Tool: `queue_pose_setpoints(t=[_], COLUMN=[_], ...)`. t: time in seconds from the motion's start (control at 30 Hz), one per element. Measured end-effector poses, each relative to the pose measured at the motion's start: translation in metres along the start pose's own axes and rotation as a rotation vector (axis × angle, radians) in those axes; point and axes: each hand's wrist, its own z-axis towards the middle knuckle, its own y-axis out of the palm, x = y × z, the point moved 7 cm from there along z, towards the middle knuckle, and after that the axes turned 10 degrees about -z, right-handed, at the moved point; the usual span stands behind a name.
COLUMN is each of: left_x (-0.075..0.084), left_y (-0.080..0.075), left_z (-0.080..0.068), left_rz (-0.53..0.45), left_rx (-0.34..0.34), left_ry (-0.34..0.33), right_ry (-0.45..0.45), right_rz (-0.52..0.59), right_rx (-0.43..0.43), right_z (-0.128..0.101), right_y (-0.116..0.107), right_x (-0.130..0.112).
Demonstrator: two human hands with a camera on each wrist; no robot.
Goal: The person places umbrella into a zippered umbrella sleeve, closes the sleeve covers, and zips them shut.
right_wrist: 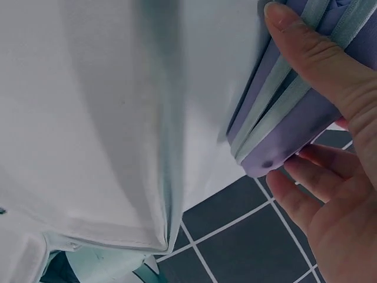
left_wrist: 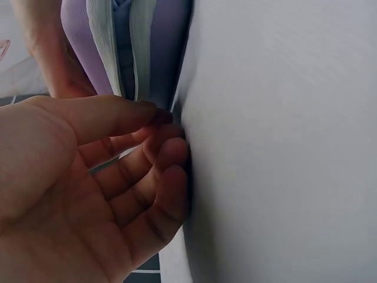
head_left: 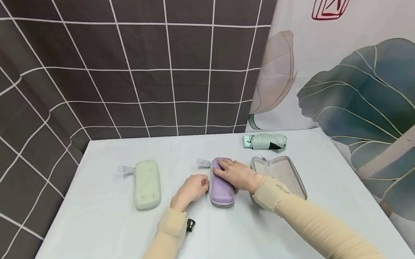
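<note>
On the surface (head_left: 107, 241), the right hand (head_left: 239, 176) clasps a purple case (head_left: 222, 192). The left hand (head_left: 191, 190) curls its fingers alongside, hold unclear.

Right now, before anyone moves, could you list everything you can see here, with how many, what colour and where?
purple case: 1, purple, mid-table
green case: 1, pale green, table's left
open case: 1, pale grey inside, table's right
tabs: 2, whitish, at the green and purple cases' far left corners
folded umbrella: 1, mint green, beyond the open case
table: 1, white, underneath
grid cloth: 1, dark with white lines, behind and left
leaf-print cloth: 1, white, blue-green leaf, right
sleeves: 2, beige, forearms
black object: 1, black, left wrist
left hand: 1, bare, purple case's left edge
right hand: 1, bare, on purple case
</note>
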Motion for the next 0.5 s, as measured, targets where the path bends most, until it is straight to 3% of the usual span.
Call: queue_pose_setpoints(t=[0.17,0.37,0.5], left_x=[-0.0024,-0.0057,-0.0053], left_y=[-0.0013,-0.0041,-0.0057], left_z=[-0.0053,-0.0097,-0.0104], left_rz=[-0.022,-0.051,-0.068], left_rx=[-0.016,-0.035,-0.042], left_ry=[0.013,0.018,0.036], right_ry=[0.015,0.016,0.039], right_rz=[0.005,0.097,0.14], right_rx=[0.02,0.018,-0.026], right_z=[0.002,0.0053,0.0078], right_y=[-0.0013,-0.0008,0.0043], right_x=[-0.0002,0.003,0.0079])
